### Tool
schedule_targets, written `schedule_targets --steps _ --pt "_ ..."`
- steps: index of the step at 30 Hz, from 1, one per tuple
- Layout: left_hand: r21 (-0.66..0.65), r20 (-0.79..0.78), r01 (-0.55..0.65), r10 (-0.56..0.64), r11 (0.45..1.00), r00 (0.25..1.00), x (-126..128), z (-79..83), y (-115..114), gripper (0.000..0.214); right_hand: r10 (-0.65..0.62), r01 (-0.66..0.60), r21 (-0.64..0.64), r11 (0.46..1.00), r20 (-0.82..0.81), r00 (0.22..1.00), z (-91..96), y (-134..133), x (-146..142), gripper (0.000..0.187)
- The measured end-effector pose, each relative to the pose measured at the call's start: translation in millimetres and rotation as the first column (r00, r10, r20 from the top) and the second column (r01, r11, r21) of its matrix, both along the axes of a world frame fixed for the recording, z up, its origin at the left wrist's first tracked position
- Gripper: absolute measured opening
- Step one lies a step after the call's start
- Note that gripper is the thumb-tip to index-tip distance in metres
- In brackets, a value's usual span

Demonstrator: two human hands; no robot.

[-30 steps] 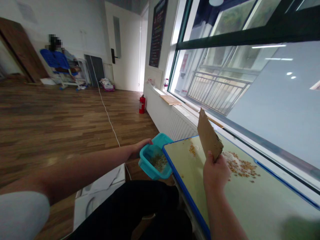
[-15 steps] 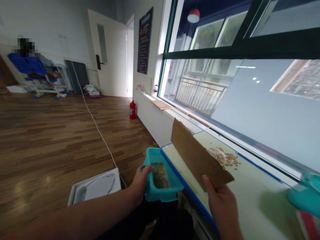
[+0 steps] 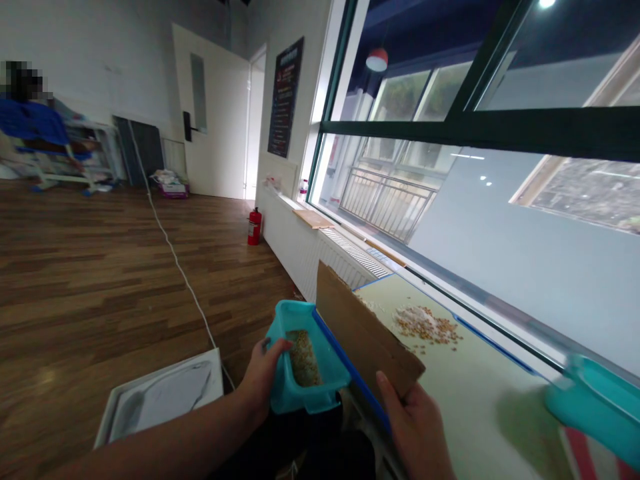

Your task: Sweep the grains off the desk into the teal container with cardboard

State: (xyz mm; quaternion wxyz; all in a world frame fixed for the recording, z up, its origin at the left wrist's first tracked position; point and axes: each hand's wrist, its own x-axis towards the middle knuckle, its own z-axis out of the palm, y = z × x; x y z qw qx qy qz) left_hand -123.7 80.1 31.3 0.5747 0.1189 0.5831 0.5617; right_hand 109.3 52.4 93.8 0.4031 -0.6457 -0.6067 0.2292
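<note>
My left hand (image 3: 261, 373) grips the near rim of a small teal tub (image 3: 320, 393) that holds mixed grains, kept against the blue edge of a pale green table (image 3: 480, 400). My right hand (image 3: 417, 430) pinches the near corner of a brown cardboard sheet (image 3: 363, 332), which stands on edge along the table's rim beside the tub. A loose pile of tan beans (image 3: 427, 328) with some white grains lies further in on the table top, apart from the cardboard.
A second teal tub (image 3: 595, 410) is at the table's right end. A white tray (image 3: 160, 400) lies on the wooden floor by my knees. A white cable, a red fire extinguisher (image 3: 255, 227) and a radiator run along the window wall.
The cardboard has swung from upright over the beans down to the table's edge by the tub. More grains are in the tub. The view has turned right.
</note>
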Motion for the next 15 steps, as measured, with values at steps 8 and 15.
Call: schedule_targets --steps 8,15 --pt "-0.019 0.039 -0.020 0.021 1.000 0.999 4 2.0 -4 0.068 -0.124 0.115 0.166 0.979 0.046 0.991 -4.2 -9 10 0.049" --pt "-0.035 0.035 0.008 -0.007 0.999 0.999 2 14.1 -6 0.069 -0.231 0.222 0.102 0.970 0.092 0.969 30.7 15 39 0.049"
